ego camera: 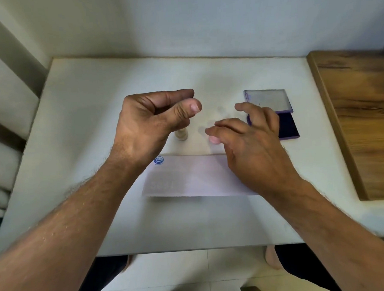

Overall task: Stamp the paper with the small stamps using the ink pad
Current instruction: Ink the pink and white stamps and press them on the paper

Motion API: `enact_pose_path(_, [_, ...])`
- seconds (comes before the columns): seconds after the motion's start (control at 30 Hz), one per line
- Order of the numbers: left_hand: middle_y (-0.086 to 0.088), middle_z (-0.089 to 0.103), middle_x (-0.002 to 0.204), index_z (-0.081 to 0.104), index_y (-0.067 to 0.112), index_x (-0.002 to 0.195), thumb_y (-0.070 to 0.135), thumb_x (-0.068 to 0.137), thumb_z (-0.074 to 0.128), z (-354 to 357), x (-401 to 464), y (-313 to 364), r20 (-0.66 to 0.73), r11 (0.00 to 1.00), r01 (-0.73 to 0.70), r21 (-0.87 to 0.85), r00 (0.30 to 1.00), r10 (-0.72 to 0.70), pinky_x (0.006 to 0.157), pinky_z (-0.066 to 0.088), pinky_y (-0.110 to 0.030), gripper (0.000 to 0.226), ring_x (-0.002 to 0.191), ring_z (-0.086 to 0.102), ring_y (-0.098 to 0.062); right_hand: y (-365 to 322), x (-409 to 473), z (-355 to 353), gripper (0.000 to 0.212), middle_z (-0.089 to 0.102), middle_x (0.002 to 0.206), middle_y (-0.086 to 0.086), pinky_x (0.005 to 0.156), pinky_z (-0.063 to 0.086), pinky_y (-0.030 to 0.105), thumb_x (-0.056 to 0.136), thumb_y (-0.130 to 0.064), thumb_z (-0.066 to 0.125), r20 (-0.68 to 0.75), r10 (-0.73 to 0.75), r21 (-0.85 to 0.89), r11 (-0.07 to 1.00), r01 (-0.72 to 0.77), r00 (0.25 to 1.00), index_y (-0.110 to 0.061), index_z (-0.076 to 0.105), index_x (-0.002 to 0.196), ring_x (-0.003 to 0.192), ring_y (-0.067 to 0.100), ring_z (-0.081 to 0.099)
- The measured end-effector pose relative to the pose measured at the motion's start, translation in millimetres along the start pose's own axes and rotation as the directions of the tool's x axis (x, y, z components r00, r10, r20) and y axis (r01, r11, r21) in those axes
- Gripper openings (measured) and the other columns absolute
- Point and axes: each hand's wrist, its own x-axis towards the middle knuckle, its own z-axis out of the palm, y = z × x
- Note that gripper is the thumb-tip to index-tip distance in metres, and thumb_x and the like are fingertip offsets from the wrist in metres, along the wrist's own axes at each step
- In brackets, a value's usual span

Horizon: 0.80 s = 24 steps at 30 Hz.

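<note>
White table point(75, 151) (paper point(195, 178), both hands empty)

Little readable here. The paper slip point(195, 178) near the desk's front edge carries a round blue stamp mark point(159, 160) at its far-left corner; there is lettering inside the ring, too small to make out. Faint pale characters show through in the slip's left part point(162, 185), probably digits, blurred and not legible. The ink pad point(274, 112) toward the desk's right edge has no readable label.
</note>
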Motion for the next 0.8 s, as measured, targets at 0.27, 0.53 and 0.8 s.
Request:
enact_pose_path(0.27, [0.005, 0.076, 0.100, 0.074, 0.024, 0.106, 0.032, 0.061, 0.088, 2, -4, 2, 0.039, 0.982, -0.166, 0.087, 0.986, 0.163, 0.082, 0.058, -0.029, 0.047, 0.094, 0.072, -0.013, -12, 17, -24, 0.014, 0.073, 0.091, -0.016, 0.077, 0.051, 0.027, 0.087, -0.030, 0.069, -0.044, 0.489, 0.695, 0.641, -0.325, 0.871, -0.028, 0.074, 0.100, 0.091, 0.010, 0.064])
enact_pose_path(0.53, [0.005, 0.069, 0.105, 0.069, 0.021, 0.113, 0.014, 0.078, 0.080, 9, -9, 5, 0.120, 0.856, -0.454, 0.247, 0.891, 0.438, 0.068, 0.059, -0.037, 0.038, 0.083, 0.073, -0.013, -10, 28, -37, 0.023, 0.073, 0.070, 0.009, 0.059, 0.052, 0.027, 0.093, -0.024, 0.063, 0.477, 0.445, 0.872, -0.131, -0.471, 0.758, -0.009, 0.077, 0.083, 0.061, 0.019, 0.060])
enact_pose_path(0.8, [0.007, 0.076, 0.092, 0.075, 0.030, 0.101, 0.015, 0.075, 0.081, 6, -8, 5, 0.073, 0.930, -0.327, 0.166, 0.945, 0.319, 0.075, 0.058, -0.046, 0.030, 0.079, 0.073, -0.019, -7, 29, -40, 0.025, 0.073, 0.072, 0.011, 0.061, 0.056, 0.027, 0.075, -0.023, 0.072, 0.527, 0.333, 0.847, -0.278, -0.452, 0.782, -0.003, 0.075, 0.088, 0.062, 0.019, 0.067])
